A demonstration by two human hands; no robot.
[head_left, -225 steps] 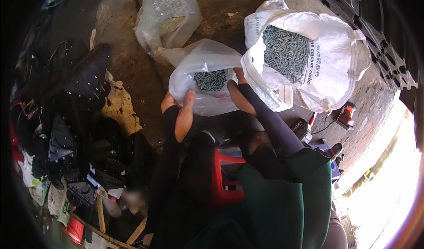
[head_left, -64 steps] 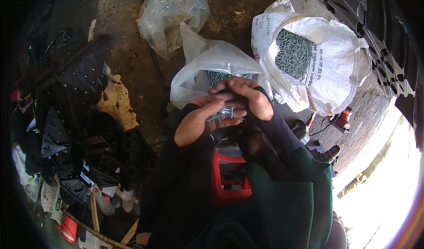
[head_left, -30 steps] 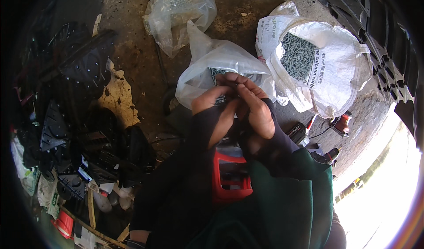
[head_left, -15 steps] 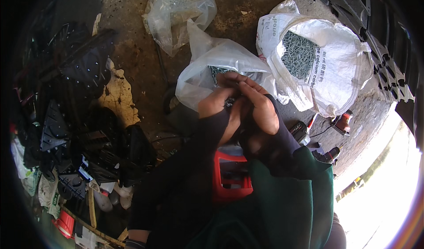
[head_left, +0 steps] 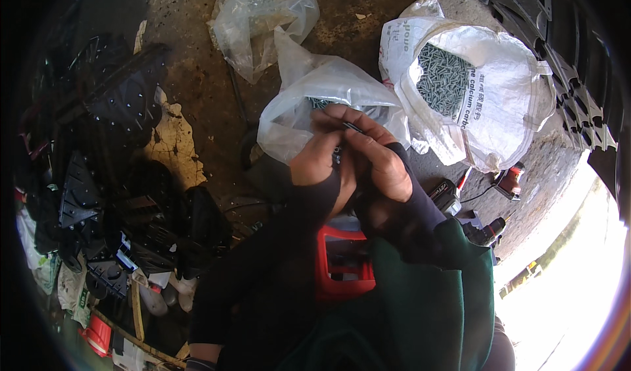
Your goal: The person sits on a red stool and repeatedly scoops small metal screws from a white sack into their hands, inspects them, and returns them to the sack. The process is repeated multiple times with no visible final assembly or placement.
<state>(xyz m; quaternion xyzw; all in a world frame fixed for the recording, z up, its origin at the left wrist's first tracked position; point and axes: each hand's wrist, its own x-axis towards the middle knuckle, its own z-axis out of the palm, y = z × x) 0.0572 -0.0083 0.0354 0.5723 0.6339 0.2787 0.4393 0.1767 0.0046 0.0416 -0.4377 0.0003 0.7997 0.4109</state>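
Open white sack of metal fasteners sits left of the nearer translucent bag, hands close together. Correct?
Side is wrong: in the head view, the white sack of metal fasteners sits right of the nearer translucent bag. The left hand and right hand are close together.

The concrete floor (head_left: 190, 62) looks rough and matt, the white woven-plastic sack (head_left: 509, 91) near its right edge creased and dull, the greyish metal screws (head_left: 442, 81) inside softly shiny, the nearer translucent plastic bag (head_left: 286, 121) glossy and wrinkled, the red plastic stool (head_left: 322, 266) smooth, and the green cloth (head_left: 424, 298) matt.
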